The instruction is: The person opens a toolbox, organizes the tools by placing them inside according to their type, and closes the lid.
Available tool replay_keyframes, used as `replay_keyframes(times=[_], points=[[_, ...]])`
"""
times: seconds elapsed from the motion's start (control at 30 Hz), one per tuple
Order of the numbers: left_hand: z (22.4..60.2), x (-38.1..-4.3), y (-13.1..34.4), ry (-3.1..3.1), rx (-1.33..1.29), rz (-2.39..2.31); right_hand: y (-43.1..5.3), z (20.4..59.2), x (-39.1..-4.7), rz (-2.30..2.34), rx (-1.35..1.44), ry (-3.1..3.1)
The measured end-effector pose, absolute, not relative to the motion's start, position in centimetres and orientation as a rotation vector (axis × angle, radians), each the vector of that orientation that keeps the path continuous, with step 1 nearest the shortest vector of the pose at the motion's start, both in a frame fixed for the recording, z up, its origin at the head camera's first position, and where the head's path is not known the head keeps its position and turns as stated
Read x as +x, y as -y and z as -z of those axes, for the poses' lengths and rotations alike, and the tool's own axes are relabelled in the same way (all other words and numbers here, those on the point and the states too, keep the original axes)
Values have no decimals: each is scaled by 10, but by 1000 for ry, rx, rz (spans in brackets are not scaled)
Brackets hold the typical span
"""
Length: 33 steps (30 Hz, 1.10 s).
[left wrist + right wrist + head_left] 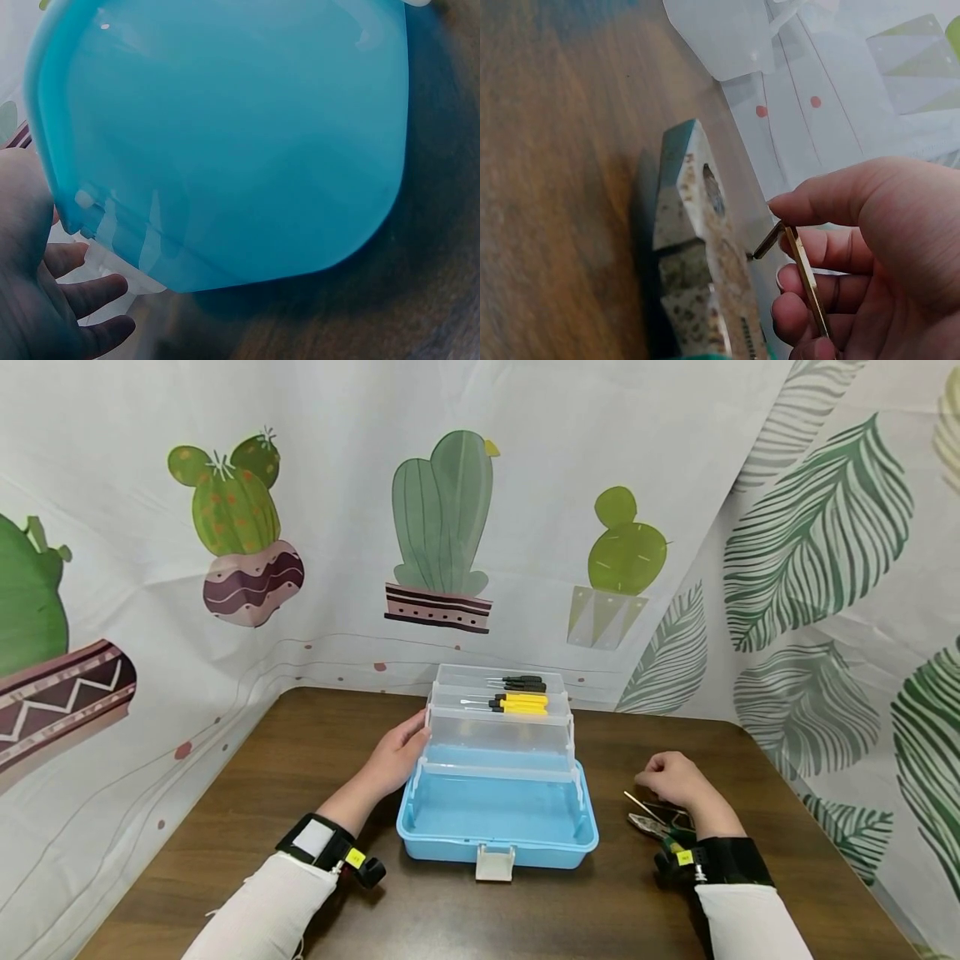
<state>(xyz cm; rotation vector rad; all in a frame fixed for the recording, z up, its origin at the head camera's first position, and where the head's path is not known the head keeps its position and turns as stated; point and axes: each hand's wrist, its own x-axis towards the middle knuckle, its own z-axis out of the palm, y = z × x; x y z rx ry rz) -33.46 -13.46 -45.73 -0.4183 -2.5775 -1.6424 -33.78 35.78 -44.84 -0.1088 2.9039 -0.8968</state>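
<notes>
A light blue toolbox (498, 853) stands unfolded, its clear tiered trays (498, 735) raised at the back. My left hand (393, 756) touches the left side of these trays; in the left wrist view its fingers (94, 296) are loosely extended beside the box's blue wall. On the right, my right hand (675, 779) pinches a brass-coloured L-shaped hex key (808, 277) between thumb and fingers. Right beside that hand lie pliers (647, 825) with green handles; their speckled metal head (705, 255) fills the middle of the right wrist view.
Yellow-handled screwdrivers (525, 702) lie in one upper tray, with black-handled screwdrivers (522, 683) in the tray above. A white latch (495, 863) hangs at the toolbox front. Behind the brown table (337, 727) hangs a cactus-print cloth (337, 527).
</notes>
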Motion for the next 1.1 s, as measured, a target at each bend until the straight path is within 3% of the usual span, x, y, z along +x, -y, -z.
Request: replay_keyframes(times=[0.63,1.1], points=[[457,-334,136,2580,-434,1651,-361,439,-332,956,-81,-2891],[456,-334,134,2585,-421,1648,-358,425,-329,936,-229,-2934]])
